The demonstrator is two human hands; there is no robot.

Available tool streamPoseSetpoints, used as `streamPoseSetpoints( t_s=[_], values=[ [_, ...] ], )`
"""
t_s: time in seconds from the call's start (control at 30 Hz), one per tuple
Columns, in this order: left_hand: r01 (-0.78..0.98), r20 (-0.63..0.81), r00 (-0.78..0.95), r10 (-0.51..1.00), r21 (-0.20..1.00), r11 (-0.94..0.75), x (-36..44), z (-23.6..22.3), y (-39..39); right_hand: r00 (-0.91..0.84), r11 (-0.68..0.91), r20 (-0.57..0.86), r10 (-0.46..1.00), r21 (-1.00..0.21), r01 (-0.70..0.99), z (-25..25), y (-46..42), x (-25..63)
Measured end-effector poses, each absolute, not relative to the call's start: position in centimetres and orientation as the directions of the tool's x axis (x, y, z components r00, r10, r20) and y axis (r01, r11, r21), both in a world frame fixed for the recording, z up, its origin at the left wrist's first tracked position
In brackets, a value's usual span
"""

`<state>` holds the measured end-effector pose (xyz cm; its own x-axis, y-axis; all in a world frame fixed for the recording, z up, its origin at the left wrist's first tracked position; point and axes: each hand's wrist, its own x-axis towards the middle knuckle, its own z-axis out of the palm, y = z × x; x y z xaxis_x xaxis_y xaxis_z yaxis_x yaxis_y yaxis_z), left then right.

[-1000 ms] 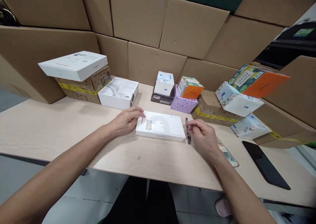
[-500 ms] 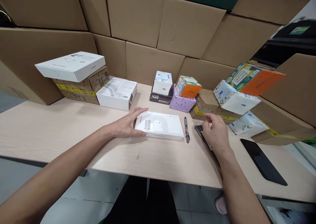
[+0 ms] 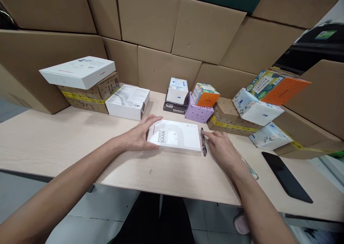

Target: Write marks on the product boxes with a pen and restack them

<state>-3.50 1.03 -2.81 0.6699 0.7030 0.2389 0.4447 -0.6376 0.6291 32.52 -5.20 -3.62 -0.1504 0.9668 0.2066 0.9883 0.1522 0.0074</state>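
A flat white power bank box (image 3: 176, 135) lies on the table in front of me. My left hand (image 3: 141, 134) spans its left end, fingers at the far edge and thumb at the near edge. Just past the box's right end lies a dark clear-barrelled pen (image 3: 203, 143), pointing away from me. My right hand (image 3: 220, 145) is right beside the pen, index finger stretched to its upper end; firm contact is hard to make out. Beneath my right wrist, part of a phone-like item with a patterned surface (image 3: 252, 170) shows; the rest is hidden.
White boxes (image 3: 127, 102) and a taped brown carton (image 3: 87, 98) stand at left. At the back are a purple box (image 3: 199, 112), an orange box (image 3: 208, 95) and tissue packs (image 3: 177, 89). A black slab (image 3: 286, 177) lies at right. Cardboard panels (image 3: 156, 64) wall the back.
My right hand has let go of the dark-edged item it was tilting and moved left to the pen. That item has been lowered beneath my wrist. My left hand stays at the box.
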Motion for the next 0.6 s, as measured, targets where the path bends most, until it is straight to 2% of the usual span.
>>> streamPoseSetpoints(
  t_s=[0.13, 0.27, 0.43, 0.5, 0.53, 0.6],
  values=[
    [0.466, 0.206, 0.670, 0.713, 0.631, -0.620, -3.5, -2.8, 1.0, -0.191, 0.180, 0.076, 0.979, 0.137, 0.974, -3.1, -5.3, 31.6],
    [0.489, 0.145, 0.691, 0.708, 0.628, -0.606, -3.3, -2.6, 0.7, -0.246, 0.230, 0.049, 0.968, 0.226, 0.947, -2.7, -5.2, 31.0],
    [0.499, 0.128, 0.705, 0.697, 0.609, -0.616, -3.3, -2.5, 0.5, -0.336, 0.309, 0.071, 0.939, 0.251, 0.917, -2.8, -5.0, 31.4],
    [0.499, 0.128, 0.708, 0.694, 0.605, -0.620, -3.4, -2.6, 0.5, -0.284, 0.250, 0.167, 0.944, 0.200, 0.947, -2.8, -5.0, 31.9],
    [0.498, 0.130, 0.709, 0.693, 0.603, -0.623, -3.4, -2.6, 0.5, -0.227, 0.199, 0.250, 0.941, 0.132, 0.971, -2.8, -5.0, 32.1],
    [0.506, 0.125, 0.708, 0.695, 0.596, -0.623, -3.3, -2.6, 0.5, -0.030, 0.093, 0.439, 0.898, -0.123, 0.988, -2.6, -5.0, 32.4]
  ],
)
